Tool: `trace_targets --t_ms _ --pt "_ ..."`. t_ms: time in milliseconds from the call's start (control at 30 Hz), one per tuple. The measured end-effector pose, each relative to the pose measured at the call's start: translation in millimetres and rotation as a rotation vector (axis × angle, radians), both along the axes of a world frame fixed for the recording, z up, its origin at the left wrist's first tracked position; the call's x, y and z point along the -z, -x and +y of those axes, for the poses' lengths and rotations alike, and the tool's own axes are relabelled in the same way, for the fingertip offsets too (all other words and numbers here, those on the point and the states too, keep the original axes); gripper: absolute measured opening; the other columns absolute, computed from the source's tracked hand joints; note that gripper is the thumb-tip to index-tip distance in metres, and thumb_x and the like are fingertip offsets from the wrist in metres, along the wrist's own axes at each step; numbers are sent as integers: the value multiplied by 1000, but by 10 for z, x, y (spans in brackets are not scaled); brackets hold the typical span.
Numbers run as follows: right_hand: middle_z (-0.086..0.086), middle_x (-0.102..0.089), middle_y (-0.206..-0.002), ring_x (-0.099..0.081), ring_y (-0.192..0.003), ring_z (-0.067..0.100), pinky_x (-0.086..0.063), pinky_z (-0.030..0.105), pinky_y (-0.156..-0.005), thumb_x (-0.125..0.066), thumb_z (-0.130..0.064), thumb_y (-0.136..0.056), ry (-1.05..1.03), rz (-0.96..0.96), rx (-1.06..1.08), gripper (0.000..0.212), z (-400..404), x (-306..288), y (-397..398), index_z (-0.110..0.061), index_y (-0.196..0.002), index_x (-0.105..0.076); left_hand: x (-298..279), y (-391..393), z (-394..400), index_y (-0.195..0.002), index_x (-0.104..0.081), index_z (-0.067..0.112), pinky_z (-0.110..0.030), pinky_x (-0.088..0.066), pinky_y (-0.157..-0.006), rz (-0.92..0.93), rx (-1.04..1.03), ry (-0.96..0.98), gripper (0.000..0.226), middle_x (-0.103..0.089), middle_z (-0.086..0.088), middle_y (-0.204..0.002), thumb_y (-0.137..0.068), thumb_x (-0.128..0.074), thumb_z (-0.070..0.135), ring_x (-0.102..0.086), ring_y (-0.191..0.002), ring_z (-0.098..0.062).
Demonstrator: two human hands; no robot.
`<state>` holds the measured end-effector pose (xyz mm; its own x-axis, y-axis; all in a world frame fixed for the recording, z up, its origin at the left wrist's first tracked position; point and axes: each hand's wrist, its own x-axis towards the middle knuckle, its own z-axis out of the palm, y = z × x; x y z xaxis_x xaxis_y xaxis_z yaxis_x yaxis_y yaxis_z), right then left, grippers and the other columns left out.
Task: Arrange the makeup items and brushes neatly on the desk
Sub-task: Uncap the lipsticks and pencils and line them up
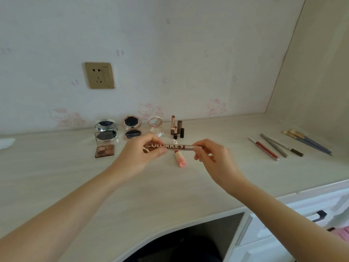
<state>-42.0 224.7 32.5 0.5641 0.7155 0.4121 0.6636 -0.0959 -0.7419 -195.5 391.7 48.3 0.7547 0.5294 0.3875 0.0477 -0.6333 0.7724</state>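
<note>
I hold a brown lip gloss tube (174, 146) with white lettering level above the desk (188, 190). My left hand (145, 152) grips its left end and my right hand (211, 154) pinches its silver right end. Under it lies a pink lip tube (180, 159). Open compacts (105, 129), (132, 128), (156, 125) stand in a row by the wall, with a small eyeshadow palette (104, 150) in front. Two lipsticks and their caps (177, 127) stand upright beside them. At the right lie a red pencil (264, 149), two grey pencils (279, 146) and several brushes (307, 141).
A wall socket (99, 75) sits above the compacts. A white tissue (6, 142) lies at the far left of the desk. The desk's curved front edge (188, 225) has a dark knee gap below, and white drawers (283, 233) stand at lower right.
</note>
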Motion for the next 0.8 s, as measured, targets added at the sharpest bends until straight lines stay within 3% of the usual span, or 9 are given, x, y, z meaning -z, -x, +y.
trace_targets --t_ms 67,133,200,300,400,467,567,800 --pt "-12 -65 -71 -57 -68 10 -43 17 -54 -51 -28 -96 15 32 -52 15 104 34 122 -25 -96 -65 66 152 14 -88 -64 35 -12 -44 -71 79 -34 -196 14 -66 13 -82 -78 -75 34 -61 -78 2" --pt "-11 -65 -70 -57 -68 6 -44 17 -58 -50 -29 -96 31 54 -89 16 207 79 248 -25 -93 -65 132 264 10 -92 -63 37 -25 -48 -72 149 -115 -404 14 -62 11 -85 -80 -71 39 -59 -80 -4" --pt "-9 -65 -67 -55 -62 3 -43 15 -57 -49 -30 -96 20 109 -103 19 301 113 358 -26 -83 -63 196 346 -11 -97 -62 34 -31 -48 -67 134 -168 -546 17 -60 9 -86 -83 -68 40 -58 -78 -10" --pt "1 -60 -61 -45 -56 10 -39 23 -54 -50 -38 -95 7 257 -117 33 426 99 446 -16 -74 -63 298 430 -38 -101 -62 26 -28 -46 -58 66 -197 -667 20 -62 8 -82 -83 -70 31 -60 -73 -13" --pt "-1 -55 -55 -41 -51 9 -37 17 -51 -56 -46 -90 -42 469 -161 47 526 77 494 -2 -76 -63 375 470 -46 -96 -62 22 -30 -46 -53 27 -237 -681 15 -61 8 -76 -85 -69 29 -58 -66 -15" --pt "-2 -55 -53 -42 -50 9 -37 18 -51 -62 -41 -88 -82 545 -181 39 590 88 524 -7 -69 -63 407 473 -41 -95 -62 21 -33 -48 -54 -4 -250 -659 14 -63 9 -77 -86 -67 30 -59 -65 -14" --pt "-2 -54 -53 -42 -50 10 -39 22 -53 -67 -33 -87 -135 571 -188 30 664 122 542 -16 -63 -60 439 474 -39 -95 -62 20 -36 -50 -52 -22 -256 -637 13 -65 9 -77 -87 -66 29 -60 -64 -12" --pt "-2 -63 -62 -55 -58 9 -47 21 -56 -66 -13 -88 -192 502 -261 6 662 256 490 -11 -83 -69 487 458 17 -97 -63 19 -36 -51 -55 12 -224 -635 15 -65 8 -80 -90 -58 32 -60 -69 -13"
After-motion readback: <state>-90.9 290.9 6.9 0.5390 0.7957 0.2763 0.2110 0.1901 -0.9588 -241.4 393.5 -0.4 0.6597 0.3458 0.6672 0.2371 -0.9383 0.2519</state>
